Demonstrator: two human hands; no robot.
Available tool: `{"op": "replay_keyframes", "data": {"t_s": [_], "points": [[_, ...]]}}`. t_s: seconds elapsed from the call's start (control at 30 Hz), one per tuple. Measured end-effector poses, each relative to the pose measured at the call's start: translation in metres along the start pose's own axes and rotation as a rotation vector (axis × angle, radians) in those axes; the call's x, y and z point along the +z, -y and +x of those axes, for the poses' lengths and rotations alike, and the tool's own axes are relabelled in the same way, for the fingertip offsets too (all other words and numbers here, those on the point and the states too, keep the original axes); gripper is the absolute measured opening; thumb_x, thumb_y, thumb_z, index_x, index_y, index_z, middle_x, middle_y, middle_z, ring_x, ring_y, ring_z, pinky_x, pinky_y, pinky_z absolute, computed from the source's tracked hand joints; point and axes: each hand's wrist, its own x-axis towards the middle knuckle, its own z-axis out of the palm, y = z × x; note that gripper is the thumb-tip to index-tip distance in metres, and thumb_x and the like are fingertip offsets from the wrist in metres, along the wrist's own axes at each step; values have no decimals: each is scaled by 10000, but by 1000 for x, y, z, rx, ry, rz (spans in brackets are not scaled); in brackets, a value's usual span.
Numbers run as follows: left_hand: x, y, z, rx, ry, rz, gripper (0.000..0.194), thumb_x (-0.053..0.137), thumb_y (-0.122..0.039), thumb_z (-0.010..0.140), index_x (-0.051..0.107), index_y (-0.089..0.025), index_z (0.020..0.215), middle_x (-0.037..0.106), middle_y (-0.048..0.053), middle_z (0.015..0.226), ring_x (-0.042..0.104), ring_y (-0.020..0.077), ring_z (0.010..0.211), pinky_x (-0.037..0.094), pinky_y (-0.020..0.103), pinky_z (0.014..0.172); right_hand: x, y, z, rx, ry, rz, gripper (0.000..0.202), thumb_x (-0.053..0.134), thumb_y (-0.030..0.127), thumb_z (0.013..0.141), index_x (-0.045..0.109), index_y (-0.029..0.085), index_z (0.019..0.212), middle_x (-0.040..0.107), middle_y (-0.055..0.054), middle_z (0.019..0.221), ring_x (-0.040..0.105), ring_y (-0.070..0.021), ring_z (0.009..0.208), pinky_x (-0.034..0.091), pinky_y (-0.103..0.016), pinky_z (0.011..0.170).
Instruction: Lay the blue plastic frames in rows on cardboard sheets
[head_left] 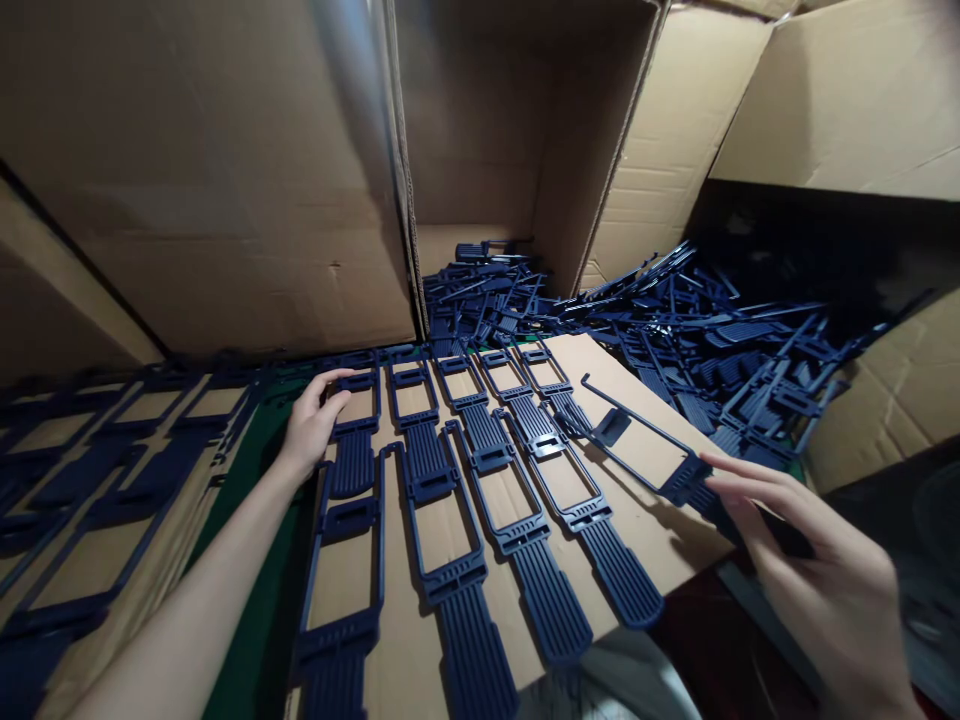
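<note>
Dark blue plastic frames with ribbed tabs (pixel 551 597) lie in two rows on a cardboard sheet (pixel 637 535). My left hand (pixel 315 425) rests at the far left corner of the sheet, thumb and fingers around the edge of the top left frame (pixel 358 405). On the right, my right hand (pixel 810 550) pinches one blue frame (pixel 679 475) near its ribbed end. That frame is tilted over the sheet's right side, its open prongs pointing away to the upper left, close to the end of the far row.
Heaps of loose blue frames (pixel 720 345) lie behind and to the right, among large cardboard boxes (pixel 225 180). Another stack of cardboard with frames (pixel 67 570) stands at the left, beside a green surface (pixel 240 540).
</note>
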Motion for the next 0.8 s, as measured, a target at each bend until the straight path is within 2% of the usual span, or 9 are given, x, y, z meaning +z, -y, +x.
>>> {"op": "replay_keyframes", "data": {"t_s": [0.1, 0.17, 0.27, 0.37, 0.47, 0.6, 0.7, 0.8], "points": [[0, -1, 0, -15, -1, -14, 413, 546, -404, 705, 609, -201, 1059, 621, 58, 1136, 565, 271, 1069, 447, 396, 956, -2, 4, 2, -144, 9, -84, 171, 550, 173, 858, 655, 278, 941, 644, -9, 1141, 617, -201, 1021, 437, -348, 986], [0, 0, 0, -34, 6, -18, 436, 550, -423, 701, 606, -202, 1072, 617, 65, 1145, 566, 281, 1064, 452, 412, 947, -3, 3, 2, -148, 3, -107, 182, 539, 175, 865, 652, 289, 951, 640, -9, 1150, 614, -203, 1028, 437, -358, 986], [-1, 4, 2, -26, 9, -10, 434, 547, -425, 710, 606, -212, 1083, 611, 64, 1169, 552, 289, 1097, 434, 426, 973, -2, -3, 0, -48, 15, -78, 156, 545, 233, 871, 658, 285, 964, 629, -15, 1177, 607, -222, 1052, 445, -379, 986], [-1, 7, 3, 12, 6, 5, 389, 541, -404, 724, 611, -227, 1064, 608, 54, 1182, 520, 283, 1160, 377, 421, 1039, -1, -12, -2, 55, 80, -58, 184, 549, 310, 873, 674, 271, 1001, 632, -24, 1182, 601, -235, 1074, 447, -384, 989], [-1, 5, 3, 24, 5, 11, 361, 539, -394, 730, 610, -238, 1048, 607, 48, 1182, 502, 279, 1191, 331, 419, 1079, 1, -19, -4, 98, 151, -59, 212, 561, 374, 863, 688, 261, 990, 646, -29, 1153, 594, -239, 1085, 438, -391, 996], [-1, 1, 1, 4, 5, -10, 369, 544, -396, 715, 610, -230, 1039, 610, 52, 1169, 515, 286, 1172, 357, 427, 1059, 5, -18, -5, 127, 211, -81, 252, 558, 437, 855, 698, 252, 955, 658, -42, 1128, 599, -241, 1077, 462, -382, 958], [0, -1, 1, -29, 16, -33, 392, 552, -397, 705, 604, -221, 1051, 616, 55, 1163, 537, 293, 1139, 390, 442, 1028, 6, -11, -4, 144, 251, -84, 260, 547, 438, 863, 694, 254, 972, 643, -46, 1158, 608, -231, 1055, 510, -332, 875], [0, -2, 0, -6, 5, -15, 359, 545, -379, 716, 607, -231, 1037, 616, 48, 1169, 525, 284, 1154, 378, 426, 1042, 7, -7, -3, 175, 310, -51, 275, 550, 435, 861, 688, 242, 999, 624, -64, 1185, 621, -224, 1010, 542, -282, 760]]}}
